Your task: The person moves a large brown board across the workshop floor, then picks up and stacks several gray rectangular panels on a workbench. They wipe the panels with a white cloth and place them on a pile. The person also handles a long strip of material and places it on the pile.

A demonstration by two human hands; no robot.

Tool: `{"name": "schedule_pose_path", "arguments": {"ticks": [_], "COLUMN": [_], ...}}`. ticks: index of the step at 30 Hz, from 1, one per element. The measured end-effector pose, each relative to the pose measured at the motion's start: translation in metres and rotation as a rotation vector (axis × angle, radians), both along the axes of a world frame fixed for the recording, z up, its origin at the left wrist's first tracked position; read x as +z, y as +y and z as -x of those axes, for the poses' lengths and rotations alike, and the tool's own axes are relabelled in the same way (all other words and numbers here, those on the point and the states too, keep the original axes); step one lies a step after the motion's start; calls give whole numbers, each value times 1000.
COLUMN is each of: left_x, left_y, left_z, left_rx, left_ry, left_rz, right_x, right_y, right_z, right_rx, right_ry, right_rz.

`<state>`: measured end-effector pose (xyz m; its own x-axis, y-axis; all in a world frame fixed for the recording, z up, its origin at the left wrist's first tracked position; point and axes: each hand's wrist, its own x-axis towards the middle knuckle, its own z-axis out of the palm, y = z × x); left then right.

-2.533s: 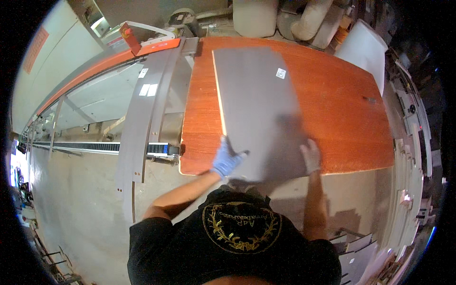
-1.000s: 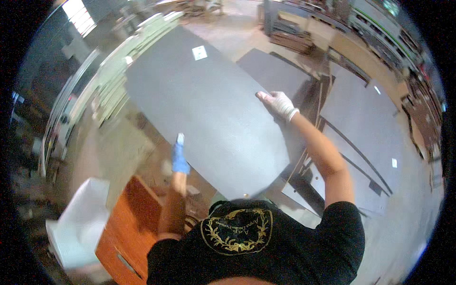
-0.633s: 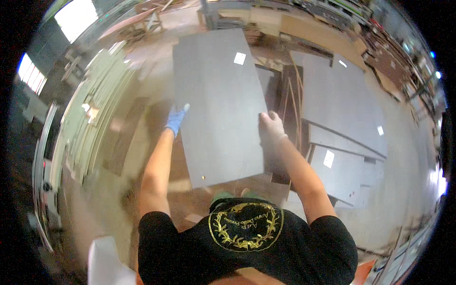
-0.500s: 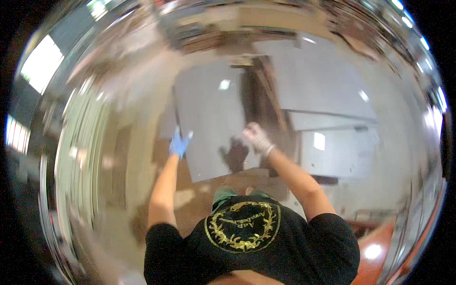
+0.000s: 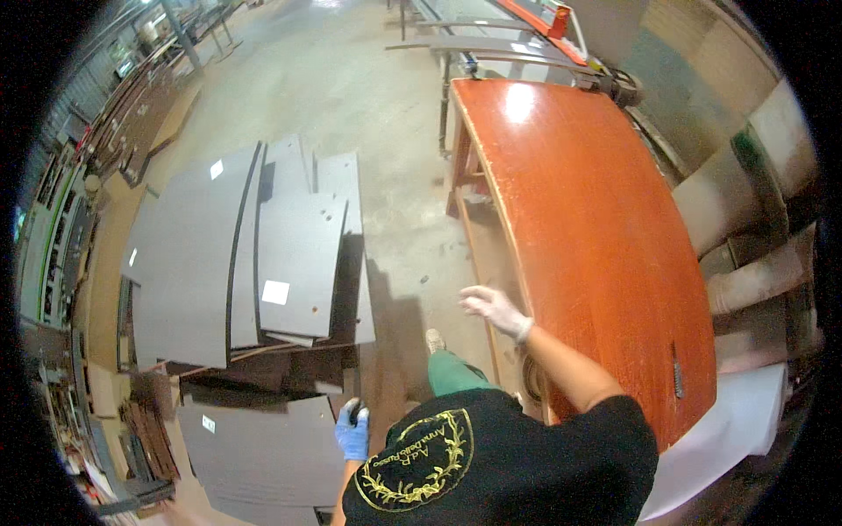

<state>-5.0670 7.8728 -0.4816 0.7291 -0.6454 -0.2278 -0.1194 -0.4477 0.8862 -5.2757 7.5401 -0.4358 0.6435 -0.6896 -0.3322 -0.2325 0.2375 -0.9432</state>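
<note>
My left hand, in a blue glove, is low in the picture beside the right edge of a grey panel. Its fingers are curled around something small and dark at their tips, which I cannot make out. Over the floor, just left of an orange-red tabletop, hangs my right hand in a whitish glove. Its fingers are stretched forward and hold nothing. Several more grey panels lie ahead on the left, among them a large one and a smaller one with a white label.
The red table stands along my right, with a small dark spring-like piece on it. Beyond it is a metal frame machine with an orange rail. White sheeting hangs at the right. Concrete floor runs between panels and table.
The view has swung to the right; the panels now lie on my left and the red table on my right. My right hand has come away from the panel it was over.
</note>
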Motion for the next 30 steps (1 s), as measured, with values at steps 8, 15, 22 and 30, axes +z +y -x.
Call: {"name": "schedule_pose_path", "arguments": {"ticks": [8,15,22,30], "left_x": [32,-10,4,-50], "left_y": [-261,-469,-701,-1027], "left_z": [19,51,74,90], "left_rx": [-550,-627,-520,-68], "left_ry": [182,722,1515,2040], "left_rz": [309,209,250,407], "right_x": [-34,-60,-70,-16], "right_y": [-68,-113,-184,-442], "right_z": [149,172,150,112], "right_rx": [-703,-839,-1064,-1032], "right_ry": [383,526,471,556], "right_rz": [592,665,644,787]}}
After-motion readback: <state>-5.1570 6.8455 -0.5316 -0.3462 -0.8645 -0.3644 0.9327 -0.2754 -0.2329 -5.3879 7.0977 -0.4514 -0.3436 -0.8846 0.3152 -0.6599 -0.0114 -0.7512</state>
